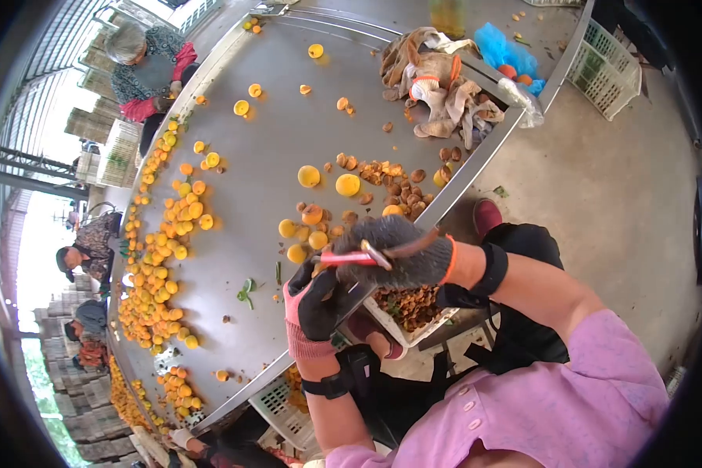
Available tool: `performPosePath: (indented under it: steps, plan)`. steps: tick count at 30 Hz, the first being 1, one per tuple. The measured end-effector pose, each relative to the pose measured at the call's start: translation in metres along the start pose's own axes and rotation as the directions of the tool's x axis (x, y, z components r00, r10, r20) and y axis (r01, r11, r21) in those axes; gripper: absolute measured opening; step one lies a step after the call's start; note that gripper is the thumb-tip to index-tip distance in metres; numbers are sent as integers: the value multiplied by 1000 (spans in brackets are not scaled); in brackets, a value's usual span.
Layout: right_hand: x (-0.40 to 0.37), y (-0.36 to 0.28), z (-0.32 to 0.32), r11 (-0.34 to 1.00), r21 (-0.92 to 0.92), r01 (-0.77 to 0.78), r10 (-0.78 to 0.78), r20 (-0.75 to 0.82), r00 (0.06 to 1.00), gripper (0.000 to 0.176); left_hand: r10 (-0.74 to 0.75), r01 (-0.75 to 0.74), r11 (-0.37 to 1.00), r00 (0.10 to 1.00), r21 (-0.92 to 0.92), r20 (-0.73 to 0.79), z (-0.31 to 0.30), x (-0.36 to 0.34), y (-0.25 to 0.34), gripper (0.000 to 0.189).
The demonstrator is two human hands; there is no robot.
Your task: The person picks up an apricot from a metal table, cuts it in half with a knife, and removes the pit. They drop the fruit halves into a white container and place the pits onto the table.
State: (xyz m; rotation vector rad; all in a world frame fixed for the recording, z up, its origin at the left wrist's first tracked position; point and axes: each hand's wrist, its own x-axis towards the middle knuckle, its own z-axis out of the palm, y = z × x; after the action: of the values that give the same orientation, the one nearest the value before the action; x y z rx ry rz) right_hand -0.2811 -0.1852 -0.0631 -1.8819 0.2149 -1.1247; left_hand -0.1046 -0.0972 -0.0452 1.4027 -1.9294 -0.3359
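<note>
My right hand point(394, 249), in a grey glove with an orange cuff, is wrapped round a small tool with red handles point(349, 258). Its fingers point left over the metal table's near edge. Just below, my left hand point(312, 304), in a pink and black glove, is closed at the tool's tip; what it holds is mostly hidden by the fingers. Orange and yellow fruits point(317, 239) lie just beyond both hands. Brown pits point(406, 192) and torn fruit pieces point(382, 171) are heaped farther to the right.
Many fruits point(152, 273) line the left of the metal table point(249, 195). Cloth gloves point(437, 86) and a blue plastic bag point(503, 51) lie at the upper right. A crate of scraps point(409, 316) stands below my hands. Several people sit along the far side.
</note>
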Motion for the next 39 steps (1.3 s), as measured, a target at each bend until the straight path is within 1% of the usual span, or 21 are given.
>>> performPosePath:
  steps: [1,2,6,8,9,11,13,15,16,17,20,21,25,27,28,29,30,32,33,36,39]
  plan:
    - [2,8,0,997,-83,2,-7,-60,998,23,-496,442,734,868,-516,38,-2,4,16,30]
    - [7,14,-4,986,-166,4,-24,-116,993,21,-777,582,85,547,-809,312,-4,7,27,37]
    - [17,17,-27,966,-242,-97,43,-217,975,23,-811,500,251,576,-829,101,-22,-12,53,42]
    - [15,25,-32,992,84,-96,115,-271,956,26,-855,500,270,517,-823,34,-41,-37,64,42]
    - [15,19,-37,988,1,-154,148,-267,952,29,-881,488,259,473,-834,3,-50,-49,73,42]
    - [12,4,-40,887,261,-382,431,-163,888,32,-896,494,307,439,-814,-72,-72,-89,84,42]
    - [11,-9,-44,905,29,-424,421,-201,885,28,-916,439,281,388,-854,-102,-89,-134,92,43]
    - [6,-8,-44,926,68,-371,377,-229,897,24,-932,415,288,328,-863,-153,-102,-170,102,43]
    - [-2,6,-46,946,-171,-274,236,-212,948,20,-952,364,233,274,-902,-135,-106,-184,107,41]
    - [-6,7,-48,931,88,-354,365,-237,900,19,-969,306,176,220,-935,-110,-110,-200,114,40]
    - [-1,-2,-53,860,109,-498,510,-188,839,25,-978,299,210,84,-931,-194,-119,-251,124,39]
    - [-2,-2,-53,869,99,-485,494,-237,837,24,-971,266,194,191,-944,-146,-126,-279,122,41]
    - [-6,8,-50,848,63,-527,523,-269,809,23,-971,231,218,149,-948,-187,-120,-317,123,41]
    - [-10,12,-43,891,-1,-454,440,-250,863,26,-956,299,213,-135,-930,-262,-112,-312,108,39]
    - [-12,14,-42,925,-61,-376,353,-229,907,30,-954,362,223,-112,-905,-280,-114,-324,92,41]
    - [-12,15,-43,929,-90,-359,326,-260,909,28,-822,821,199,-157,-535,-547,-112,-341,67,45]
    - [-8,10,-43,829,13,-559,540,-276,795,23,-640,1000,13,-2,-13,-768,-110,-353,39,50]
    - [-5,5,-44,879,215,-426,477,-377,794,23,-539,877,478,255,-42,-803,-121,-363,-9,48]
    - [0,-1,-53,839,214,-500,544,-330,772,24,-673,751,556,155,-357,-724,-114,-272,28,42]
    - [11,-1,-59,868,155,-472,493,-380,782,25,-665,752,646,469,-133,-581,-100,-153,20,30]
    - [16,-1,-65,898,110,-426,437,-349,829,27,-738,728,664,600,-173,-308,-66,-55,-5,39]
